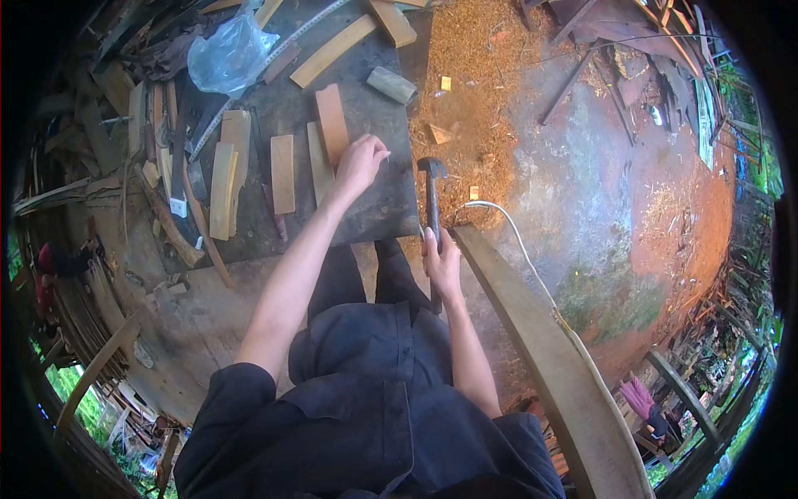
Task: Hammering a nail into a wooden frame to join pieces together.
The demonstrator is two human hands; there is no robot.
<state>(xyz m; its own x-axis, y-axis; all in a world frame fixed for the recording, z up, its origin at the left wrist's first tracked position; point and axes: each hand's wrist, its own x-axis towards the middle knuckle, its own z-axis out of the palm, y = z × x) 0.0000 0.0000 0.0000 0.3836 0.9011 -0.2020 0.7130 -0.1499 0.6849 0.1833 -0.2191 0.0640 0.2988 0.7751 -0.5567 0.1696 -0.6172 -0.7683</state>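
Workshop's a proper mess around me: stained floor (582, 158), bits of greenery (746, 96) showing at the edges. Far left is a heap of scrap wood (100, 141) lying every which way. Next comes my dark work table (357, 224), with a crumpled clear plastic bag (231, 56) toward its far side and a long ruler (306, 31) running past it. Couple of pale wood pieces (222, 191) sit overlapped, then a flat tan block (283, 175) on its own, then a reddish block (331, 121) overlapping a paler strip (318, 158). My left hand (360, 169) is at the near end of that reddish block, fingers bunched inward; honestly can't tell if they're pinching something small or just pressed together. Past it lies a stubby rounded piece (391, 86). My right hand (443, 264) is wrapped around the handle of a hammer (431, 200), its head pointing away from me, just off the table's edge over sawdust (465, 50). Further right, a long plank (540, 333) slants toward me, white cable (519, 237) alongside.
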